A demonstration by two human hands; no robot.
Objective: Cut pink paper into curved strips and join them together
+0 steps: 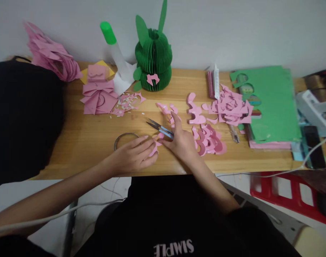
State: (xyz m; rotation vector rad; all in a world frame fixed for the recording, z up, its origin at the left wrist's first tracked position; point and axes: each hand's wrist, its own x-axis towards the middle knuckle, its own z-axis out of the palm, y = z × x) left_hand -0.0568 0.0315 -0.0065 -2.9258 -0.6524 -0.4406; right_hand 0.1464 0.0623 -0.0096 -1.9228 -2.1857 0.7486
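My left hand (137, 155) lies low over the table near its front edge, fingers pressed together at a small pink paper cutout (153, 150). The cutout is partly covered by those fingers. In my right hand (182, 142) is a pair of small snips (159, 128), gripped between thumb and fingers, with the dark blades pointing left and slightly apart. Just beyond that hand are loose pink paper pieces (167, 110). A thin dark ring (122, 136) rests on the wood behind my left hand.
A green honeycomb paper figure (153, 59) stands against the wall beside a glue stick (115, 50). Pink scraps (231, 106) and curved cutouts (208, 139) lie right of my hands. Green sheets (275, 103) are stacked farther right. A black bag (26, 121) covers the left end.
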